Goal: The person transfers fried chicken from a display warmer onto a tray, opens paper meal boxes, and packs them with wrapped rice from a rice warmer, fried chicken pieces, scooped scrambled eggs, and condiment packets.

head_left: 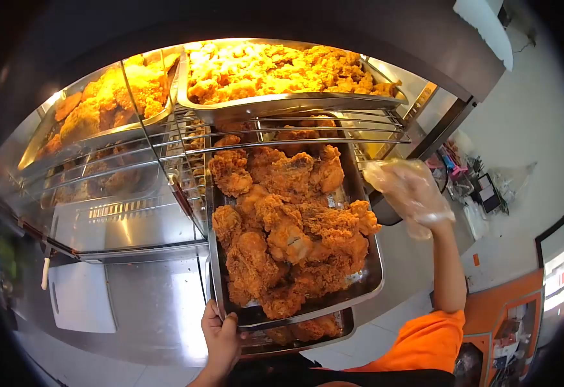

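Observation:
A metal tray (377,274) piled with fried chicken pieces (288,242) sticks out from the warming cabinet, its far end under a wire rack. My left hand (221,335) is closed on the tray's near left corner, thumb on top of the rim. To the right of the tray, my right hand (411,193) wears a clear, loose plastic glove. Its fingers stretch toward the rack and hold nothing that I can see; the glove blurs their outlines. Below the near edge, a second tray (346,322) with more fried chicken shows in part.
On the wire rack (372,132) sits a lit tray (243,111) of fried pieces; another tray (137,129) stands behind glass at left. A white cutting board (82,297) lies on the steel counter (159,309). Several small items and a dark phone-like object (485,189) lie at right.

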`<state>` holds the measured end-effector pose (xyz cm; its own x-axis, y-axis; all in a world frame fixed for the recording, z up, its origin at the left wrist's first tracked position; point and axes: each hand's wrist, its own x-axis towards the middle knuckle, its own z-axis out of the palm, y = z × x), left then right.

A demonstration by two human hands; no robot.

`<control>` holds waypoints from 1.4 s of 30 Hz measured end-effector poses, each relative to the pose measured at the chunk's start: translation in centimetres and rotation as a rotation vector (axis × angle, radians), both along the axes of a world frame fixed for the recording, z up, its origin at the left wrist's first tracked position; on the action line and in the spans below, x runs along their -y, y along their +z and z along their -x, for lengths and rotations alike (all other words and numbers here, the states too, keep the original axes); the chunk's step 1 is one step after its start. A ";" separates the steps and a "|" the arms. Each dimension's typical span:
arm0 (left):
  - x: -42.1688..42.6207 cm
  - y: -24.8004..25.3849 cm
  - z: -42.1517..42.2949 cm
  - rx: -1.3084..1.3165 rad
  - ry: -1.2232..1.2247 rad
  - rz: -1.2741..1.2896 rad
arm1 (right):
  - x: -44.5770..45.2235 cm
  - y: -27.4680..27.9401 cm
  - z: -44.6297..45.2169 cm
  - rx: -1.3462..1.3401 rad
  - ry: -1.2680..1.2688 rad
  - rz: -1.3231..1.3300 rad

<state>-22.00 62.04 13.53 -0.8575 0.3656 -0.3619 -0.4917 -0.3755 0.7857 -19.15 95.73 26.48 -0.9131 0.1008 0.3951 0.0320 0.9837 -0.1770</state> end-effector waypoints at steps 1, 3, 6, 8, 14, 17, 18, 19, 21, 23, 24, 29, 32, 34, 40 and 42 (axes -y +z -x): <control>0.0 0.0 0.0 0.001 0.002 -0.001 | 0.7 0.4 -1.3 0.005 -0.066 0.084; -0.1 0.0 -0.1 0.004 0.008 0.001 | 1.2 -0.7 -3.7 0.098 -0.102 0.249; 0.0 -0.4 -0.2 -0.015 0.034 -0.031 | 3.5 -0.9 -4.4 0.253 -0.175 0.392; -0.1 0.1 -0.1 -0.023 0.034 -0.009 | 4.3 -2.1 -4.1 0.231 -0.208 0.250; -0.2 0.9 0.3 -0.078 0.066 0.006 | 2.7 -4.0 -2.5 -0.159 -0.151 0.680; -0.4 1.8 0.4 -0.055 0.067 0.007 | 5.0 -3.0 -1.8 -0.174 0.040 0.460; -0.3 1.9 0.4 -0.057 0.046 0.007 | 5.9 -2.8 -1.6 -0.203 0.172 0.334; -0.4 1.8 0.4 -0.062 0.047 0.010 | 6.1 -3.1 -1.3 -0.182 0.242 0.236; -0.7 2.4 0.4 -0.034 0.063 0.022 | 5.8 -4.1 -0.2 -0.098 0.322 0.075; -0.5 2.1 0.6 -0.054 0.038 0.009 | 3.9 -4.6 1.3 -0.058 0.389 0.040; -0.5 2.0 0.7 -0.067 0.020 -0.003 | 2.4 -4.4 2.0 -0.086 0.451 0.071; -0.6 3.0 1.1 -0.066 0.011 -0.016 | 0.8 -2.6 2.2 -0.090 0.398 0.294; -0.7 3.0 1.3 -0.068 0.006 -0.025 | 1.5 -0.5 2.3 -0.055 0.233 0.452; -0.6 2.8 1.5 -0.078 -0.007 -0.034 | 1.6 0.1 2.5 -0.177 0.234 0.405; -0.7 2.9 1.6 -0.049 -0.018 -0.081 | 3.5 -2.9 4.3 -0.254 0.121 0.331; -0.8 3.2 1.8 -0.035 -0.019 -0.107 | 4.8 -4.2 5.2 -0.105 -0.032 0.418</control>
